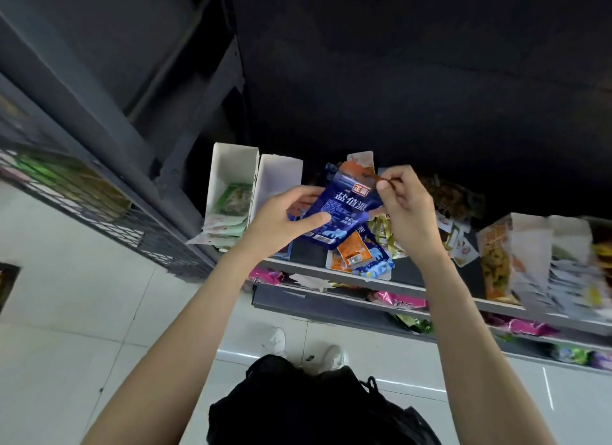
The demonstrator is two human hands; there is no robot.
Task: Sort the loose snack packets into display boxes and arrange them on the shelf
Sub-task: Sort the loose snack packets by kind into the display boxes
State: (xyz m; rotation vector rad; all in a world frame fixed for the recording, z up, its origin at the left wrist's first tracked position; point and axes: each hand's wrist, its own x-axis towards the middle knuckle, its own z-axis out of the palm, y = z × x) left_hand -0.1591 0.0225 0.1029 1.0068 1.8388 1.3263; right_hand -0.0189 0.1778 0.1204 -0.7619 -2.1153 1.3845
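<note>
- The left hand (284, 219) grips a blue snack packet (341, 209) above the shelf (407, 289), thumb across its face and fingers curled behind.
- The right hand (407, 209) pinches a thin reddish strip (381, 180) at the packet's top edge; what that strip is, I cannot tell.
- If the two hands pull apart, the packet may tear or slip free and drop onto the loose pile (361, 255) below, which already overhangs the shelf's front lip.
- A knock from either forearm could push those overhanging orange and blue packets off onto the floor.
- The white display boxes (265, 179) stand just left of the hands, one holding green packets (233, 197); a careless drop could mix kinds.
- The box at far right (516, 245) leans, so it may tip.
</note>
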